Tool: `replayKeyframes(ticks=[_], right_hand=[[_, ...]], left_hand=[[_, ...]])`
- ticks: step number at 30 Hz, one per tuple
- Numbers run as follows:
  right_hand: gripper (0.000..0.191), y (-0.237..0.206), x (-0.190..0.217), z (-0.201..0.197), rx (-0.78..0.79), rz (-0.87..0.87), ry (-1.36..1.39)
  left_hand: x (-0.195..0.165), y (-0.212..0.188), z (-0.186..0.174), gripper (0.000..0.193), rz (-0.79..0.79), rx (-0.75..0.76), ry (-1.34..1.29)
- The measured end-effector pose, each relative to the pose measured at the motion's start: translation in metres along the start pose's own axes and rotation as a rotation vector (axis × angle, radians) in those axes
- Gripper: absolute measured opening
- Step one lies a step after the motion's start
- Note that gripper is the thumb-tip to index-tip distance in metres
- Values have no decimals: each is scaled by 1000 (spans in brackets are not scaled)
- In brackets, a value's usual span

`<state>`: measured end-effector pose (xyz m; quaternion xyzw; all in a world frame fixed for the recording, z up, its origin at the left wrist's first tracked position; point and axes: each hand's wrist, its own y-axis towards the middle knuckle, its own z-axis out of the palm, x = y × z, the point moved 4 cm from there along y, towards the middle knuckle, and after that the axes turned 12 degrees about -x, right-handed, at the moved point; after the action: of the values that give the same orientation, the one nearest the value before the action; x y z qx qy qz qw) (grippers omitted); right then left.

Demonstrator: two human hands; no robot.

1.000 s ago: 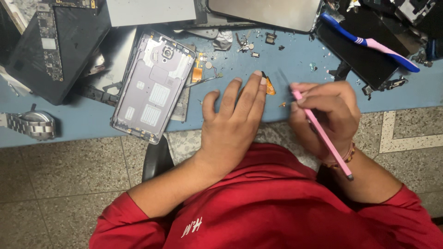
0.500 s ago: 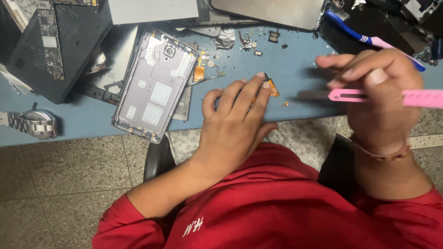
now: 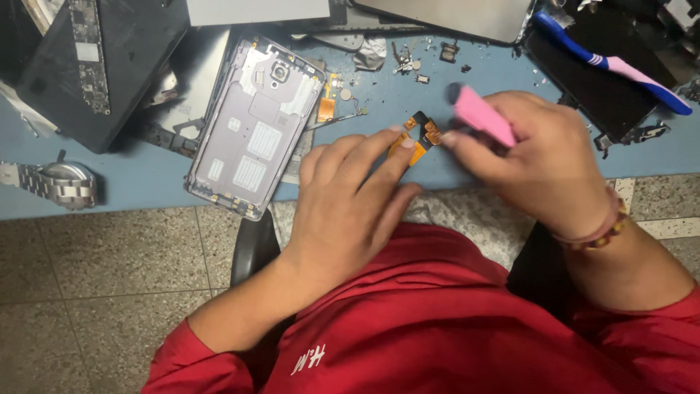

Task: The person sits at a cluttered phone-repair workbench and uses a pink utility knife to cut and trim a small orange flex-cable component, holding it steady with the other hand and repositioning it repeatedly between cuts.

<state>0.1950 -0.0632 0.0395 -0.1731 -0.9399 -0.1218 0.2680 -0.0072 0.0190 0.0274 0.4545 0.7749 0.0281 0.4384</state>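
Both hands meet over the small orange flex cable (image 3: pixel 417 142) near the tabletop's (image 3: pixel 146 182) front edge, in the head view. The left hand (image 3: pixel 350 208), fingers loosely spread, pins its near end. Its long axis runs up-right toward the right hand (image 3: pixel 539 164), which pinches a pink tool (image 3: pixel 483 115) just beside the far end.

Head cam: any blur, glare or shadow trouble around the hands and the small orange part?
Head view: the pink tool in the right hand is smeared and soft-edged; the left hand and orange flex part under its fingertips are fairly sharp; light is even and flat, with only soft shadows under the hands on the blue table; no strong glare; the phone back cover reads clearly.
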Motion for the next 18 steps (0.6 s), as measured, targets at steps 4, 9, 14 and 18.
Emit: replayKeyframes(ticks=[4,9,14,18], right_hand=[[16,2,11,6,-23,-127,76],[14,-1,10,2,14,-106,9],[25,-3,3,-2,-42,-13,134],[26,-1,7,-3,-40,-67,157]], left_hand=[[2,0,-3,37,-22,-52,11],[3,4,-5,35,-28,-58,-52],[4,10,-4,34,-46,-63,-70],[4,12,-1,35,-42,-48,-104]])
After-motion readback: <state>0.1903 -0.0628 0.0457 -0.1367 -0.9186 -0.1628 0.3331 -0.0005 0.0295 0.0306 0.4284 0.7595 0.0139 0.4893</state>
